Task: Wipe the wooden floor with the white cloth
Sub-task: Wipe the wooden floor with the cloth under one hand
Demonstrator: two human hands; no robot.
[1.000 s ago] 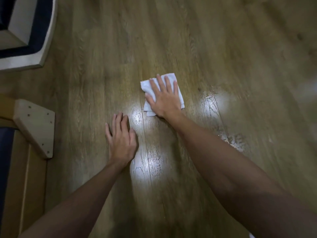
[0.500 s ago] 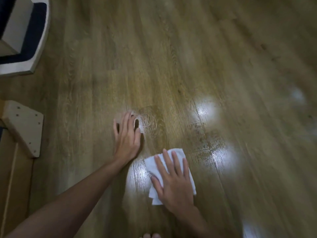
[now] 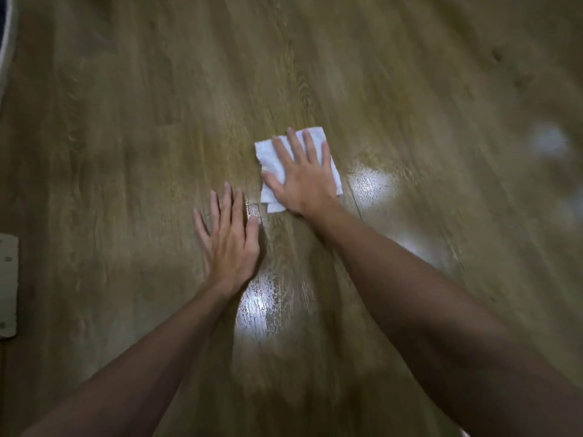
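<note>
A folded white cloth [image 3: 268, 157] lies flat on the wooden floor [image 3: 132, 127] near the middle of the view. My right hand [image 3: 304, 176] presses down on it with straight, spread fingers and covers most of it. My left hand [image 3: 230, 238] rests flat on the bare boards just below and left of the cloth, fingers straight, holding nothing. Wet, shiny patches glint on the floor beside both hands.
A pale wooden furniture corner [image 3: 8, 285] with screw heads juts in at the left edge. A strip of a white and dark object [image 3: 4, 48] shows at the top left corner. The floor stretches away on the right and far side.
My right hand has pushed the cloth away from me, from close to my body up past my left hand. The left hand has stayed planted on the floor.
</note>
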